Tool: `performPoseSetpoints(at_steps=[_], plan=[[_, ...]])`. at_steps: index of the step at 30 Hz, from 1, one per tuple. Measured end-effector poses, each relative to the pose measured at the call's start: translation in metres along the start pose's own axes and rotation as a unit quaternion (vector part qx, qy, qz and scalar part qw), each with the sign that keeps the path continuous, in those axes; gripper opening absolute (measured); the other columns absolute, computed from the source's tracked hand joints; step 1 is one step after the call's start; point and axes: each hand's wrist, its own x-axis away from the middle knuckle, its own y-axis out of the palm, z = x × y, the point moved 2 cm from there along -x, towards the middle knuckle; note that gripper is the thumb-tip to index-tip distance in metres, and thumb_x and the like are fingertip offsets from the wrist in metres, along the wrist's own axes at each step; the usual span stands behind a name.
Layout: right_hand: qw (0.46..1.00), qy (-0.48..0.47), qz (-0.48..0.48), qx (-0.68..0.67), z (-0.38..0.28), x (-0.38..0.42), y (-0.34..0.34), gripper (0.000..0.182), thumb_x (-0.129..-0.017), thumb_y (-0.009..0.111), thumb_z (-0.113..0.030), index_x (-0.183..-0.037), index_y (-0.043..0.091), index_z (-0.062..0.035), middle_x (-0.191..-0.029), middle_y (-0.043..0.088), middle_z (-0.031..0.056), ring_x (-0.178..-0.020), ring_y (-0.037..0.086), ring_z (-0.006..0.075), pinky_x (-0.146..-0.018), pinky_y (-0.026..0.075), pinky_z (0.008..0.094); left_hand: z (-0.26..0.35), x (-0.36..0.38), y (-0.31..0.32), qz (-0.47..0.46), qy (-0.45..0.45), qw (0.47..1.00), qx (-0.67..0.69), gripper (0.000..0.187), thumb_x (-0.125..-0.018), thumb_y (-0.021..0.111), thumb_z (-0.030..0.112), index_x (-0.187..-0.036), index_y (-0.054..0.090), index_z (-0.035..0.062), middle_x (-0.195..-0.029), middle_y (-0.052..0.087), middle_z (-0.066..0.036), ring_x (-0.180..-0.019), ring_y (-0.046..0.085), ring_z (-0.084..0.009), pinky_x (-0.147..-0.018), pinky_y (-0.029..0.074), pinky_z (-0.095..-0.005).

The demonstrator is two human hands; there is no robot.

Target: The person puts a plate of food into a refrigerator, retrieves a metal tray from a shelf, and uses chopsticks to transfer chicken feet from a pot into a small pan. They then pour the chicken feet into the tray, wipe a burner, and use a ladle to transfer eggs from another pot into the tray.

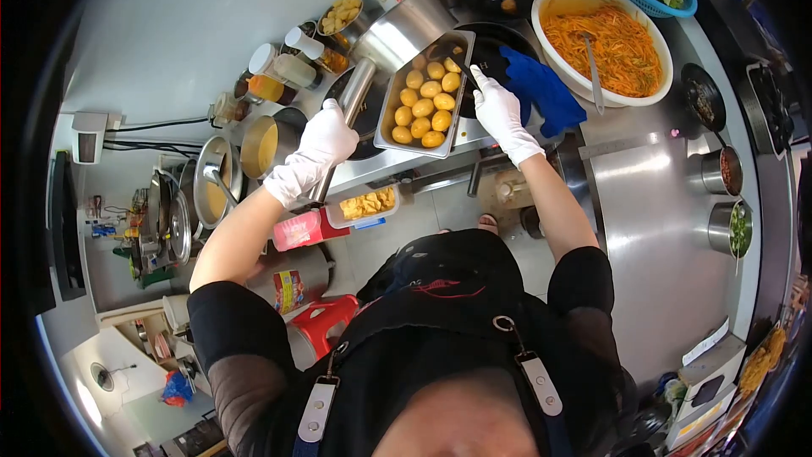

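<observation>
My left hand (pixel 326 137), in a white glove, is wrapped round the long handle of a steel saucepan (pixel 410 30). The saucepan is tipped over the far end of a metal tray (pixel 381 137), and its inside is hidden from me. Several brown eggs (pixel 425 107) lie in the tray. My right hand (pixel 501 110), gloved too, is closed round a thin dark utensil (pixel 463 70) that reaches toward the saucepan's mouth; its tip is hard to make out. A blue cloth (pixel 545 89) lies just right of this hand.
A white bowl (pixel 664 85) of shredded orange food holds a spoon (pixel 595 76). Behind it is a blue basket (pixel 689 2) of greens. Jars and bottles (pixel 296 68) line the back left, beside a pot (pixel 260 145). Small pans (pixel 727 228) edge the steel counter (pixel 651 211).
</observation>
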Motion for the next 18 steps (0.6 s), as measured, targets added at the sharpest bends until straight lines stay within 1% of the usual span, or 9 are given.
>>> performPoseSetpoints(at_steps=[1,4,9,12,16,18], plan=[[1.0,-0.001,0.004,0.001,-0.002,0.0,-0.001,0.05,-0.089,0.055,-0.017,-0.138,0.047,-0.0182,-0.106,0.064,0.0126,-0.084,0.064,0.0343,-0.074,0.052,0.0443,-0.001,0.0,-0.002,0.005,0.008,1.0,0.002,0.035,-0.075,0.058,0.008,-0.102,0.047,-0.0114,-0.089,0.063,-0.033,-0.088,0.064,-0.0457,-0.081,0.052,-0.0457],[1.0,-0.002,0.018,0.005,-0.007,0.002,-0.002,0.05,-0.089,0.054,-0.018,-0.139,0.047,-0.0179,-0.107,0.064,0.0126,-0.084,0.064,0.0343,-0.074,0.052,0.0443,-0.01,-0.005,-0.006,0.012,0.033,0.999,-0.005,0.042,-0.074,0.062,0.011,-0.106,0.046,-0.012,-0.087,0.063,-0.032,-0.087,0.064,-0.0447,-0.079,0.052,-0.0457],[0.999,0.004,0.037,0.017,-0.018,0.006,0.003,0.05,-0.089,0.053,-0.016,-0.138,0.047,-0.0173,-0.108,0.064,0.0129,-0.083,0.064,0.0346,-0.074,0.052,0.0443,-0.021,-0.008,-0.018,0.054,0.087,0.995,-0.002,0.041,-0.073,0.062,0.011,-0.103,0.045,-0.0117,-0.083,0.063,-0.032,-0.083,0.064,-0.0451,-0.075,0.053,-0.046],[0.999,0.0,0.045,0.028,-0.027,0.013,0.005,0.048,-0.087,0.051,-0.015,-0.135,0.049,-0.0142,-0.099,0.065,0.0132,-0.078,0.065,0.034,-0.07,0.052,0.0444,-0.027,-0.005,-0.021,0.061,0.104,0.993,0.005,0.039,-0.073,0.062,0.01,-0.101,0.045,-0.0116,-0.082,0.062,-0.032,-0.082,0.064,-0.0455,-0.074,0.053,-0.0462],[0.999,0.022,0.03,0.04,-0.033,0.021,0.009,0.049,-0.089,0.052,-0.016,-0.138,0.047,-0.0184,-0.105,0.064,0.0142,-0.083,0.064,0.0352,-0.074,0.052,0.0442,-0.033,-0.005,-0.014,0.06,0.115,0.991,0.02,0.036,-0.074,0.057,0.008,-0.101,0.046,-0.0116,-0.082,0.062,-0.033,-0.081,0.063,-0.0472,-0.076,0.052,-0.0473],[0.997,0.036,0.024,0.063,-0.035,0.026,0.011,0.05,-0.09,0.052,-0.016,-0.139,0.046,-0.0191,-0.106,0.065,0.0148,-0.085,0.065,0.035,-0.075,0.052,0.0438,-0.043,-0.009,-0.003,0.031,0.102,0.993,0.044,0.035,-0.075,0.06,0.011,-0.1,0.047,-0.0108,-0.079,0.063,-0.029,-0.075,0.065,-0.0416,-0.07,0.054,-0.0444]])
